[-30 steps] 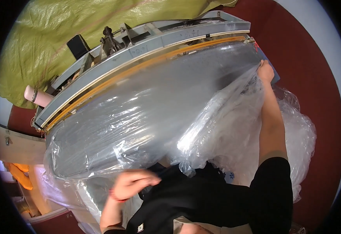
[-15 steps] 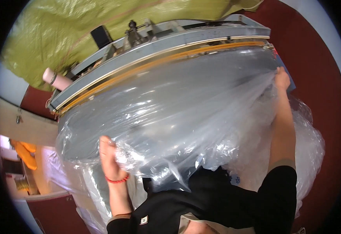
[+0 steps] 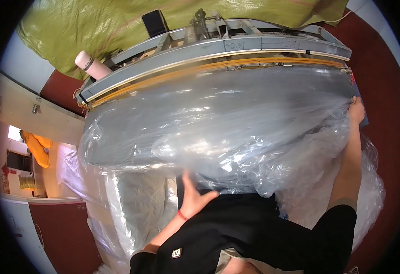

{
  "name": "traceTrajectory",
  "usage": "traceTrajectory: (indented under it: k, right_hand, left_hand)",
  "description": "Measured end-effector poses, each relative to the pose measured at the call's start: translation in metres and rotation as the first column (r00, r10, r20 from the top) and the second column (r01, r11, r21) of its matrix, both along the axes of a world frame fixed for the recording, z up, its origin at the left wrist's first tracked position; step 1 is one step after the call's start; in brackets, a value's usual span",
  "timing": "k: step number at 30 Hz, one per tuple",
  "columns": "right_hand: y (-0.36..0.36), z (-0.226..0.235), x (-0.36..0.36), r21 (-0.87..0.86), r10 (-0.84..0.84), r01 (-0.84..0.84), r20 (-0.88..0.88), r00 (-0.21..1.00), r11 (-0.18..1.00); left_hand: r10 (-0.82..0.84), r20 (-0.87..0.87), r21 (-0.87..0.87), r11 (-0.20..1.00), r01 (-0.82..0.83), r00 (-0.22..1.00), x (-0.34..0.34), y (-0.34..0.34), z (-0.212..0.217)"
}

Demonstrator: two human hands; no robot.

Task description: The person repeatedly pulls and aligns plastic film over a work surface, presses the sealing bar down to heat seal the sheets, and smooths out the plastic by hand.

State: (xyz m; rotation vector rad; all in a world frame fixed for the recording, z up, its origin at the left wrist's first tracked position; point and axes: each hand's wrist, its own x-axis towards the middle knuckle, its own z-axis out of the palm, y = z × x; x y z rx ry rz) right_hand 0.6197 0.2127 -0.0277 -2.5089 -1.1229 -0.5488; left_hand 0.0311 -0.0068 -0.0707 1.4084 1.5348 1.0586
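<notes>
A wide sheet of clear plastic film (image 3: 200, 137) lies wrinkled over a dark grey worktop, its near edge bunched against my black shirt. My right hand (image 3: 356, 111) grips a gathered part of the film at the worktop's right edge, arm stretched out, and folds fan leftward from it. Close in front of my body, my left hand (image 3: 195, 201) has its thumb and fingers apart, somewhat blurred, beside the film's near edge. It seems to hold nothing; whether it touches the film I cannot tell.
Along the far side runs a long grey metal frame (image 3: 186, 51) with an orange strip (image 3: 163, 78) below it. Behind are a pink bottle (image 3: 93, 67), a dark phone (image 3: 155, 23) and a yellow-green tarp (image 3: 63, 36). More loose film (image 3: 369, 182) hangs at the right.
My left hand has moved from the film's left part to the right, close to my body, its fingers spreading. My right hand keeps its grip at the right edge. The view has shifted.
</notes>
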Motion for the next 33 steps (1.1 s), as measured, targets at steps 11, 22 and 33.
traceTrajectory:
  k: [11,22,33]
  right_hand:
    - [-0.005,0.003,-0.001,-0.009,0.062,-0.062,0.004,0.998,0.998]
    - [0.001,-0.001,0.003,0.053,0.100,-0.099,-0.021,0.995,0.994]
    - [0.001,-0.004,0.010,0.088,0.096,-0.088,-0.092,0.991,0.992]
  left_hand:
    - [0.556,0.479,0.332,0.602,-0.726,0.680,-0.149,0.043,0.092]
    - [0.728,-0.511,0.769,0.625,-0.135,0.457,-0.253,0.156,0.194]
    - [-0.217,-0.856,-0.009,0.913,0.407,0.468,-0.163,0.184,0.072]
